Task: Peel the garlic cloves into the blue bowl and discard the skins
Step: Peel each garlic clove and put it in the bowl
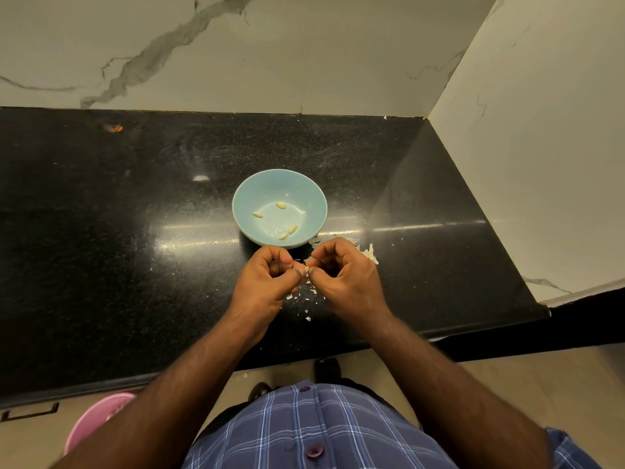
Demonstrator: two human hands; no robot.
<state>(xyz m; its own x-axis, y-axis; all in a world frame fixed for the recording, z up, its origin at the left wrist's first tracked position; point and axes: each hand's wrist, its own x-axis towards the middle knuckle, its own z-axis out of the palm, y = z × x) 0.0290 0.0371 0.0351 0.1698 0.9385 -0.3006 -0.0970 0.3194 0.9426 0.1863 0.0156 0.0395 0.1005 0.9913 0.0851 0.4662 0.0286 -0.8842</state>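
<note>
A garlic clove is pinched between the fingertips of the left hand and the right hand, fingers curled tight around it, probably so the skin can be picked off. It is held just in front of the blue bowl, where four peeled cloves lie. Skins are scattered on the counter beside and under the hands, not yet discarded.

Both hands pinch a garlic clove beside blue bowl

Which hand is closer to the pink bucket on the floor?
Left. The left hand is above the counter on the pink bucket's side; the right hand is farther over, beside the skins.
</note>
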